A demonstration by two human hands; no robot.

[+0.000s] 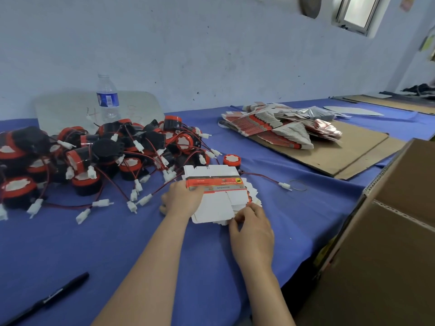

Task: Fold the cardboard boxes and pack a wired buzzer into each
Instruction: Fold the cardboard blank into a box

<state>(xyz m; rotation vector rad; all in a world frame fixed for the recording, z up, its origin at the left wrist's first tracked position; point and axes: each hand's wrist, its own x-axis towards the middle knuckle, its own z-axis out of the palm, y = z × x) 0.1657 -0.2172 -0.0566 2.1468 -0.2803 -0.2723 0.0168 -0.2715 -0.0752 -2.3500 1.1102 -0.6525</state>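
Carton (388, 255) right of flat boxes (211, 171)

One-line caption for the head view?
Left hand and right hand grip a stack of flat box blanks beside piled wired buzzers.

small packing workshop: heaped wired buzzers (94, 156), flat box stacks (277, 128), shipping carton (388, 231)

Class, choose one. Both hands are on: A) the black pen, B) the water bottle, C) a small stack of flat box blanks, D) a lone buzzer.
C: the left hand and the right hand both meet the stack of flat box blanks, at its left edge and its near right corner.
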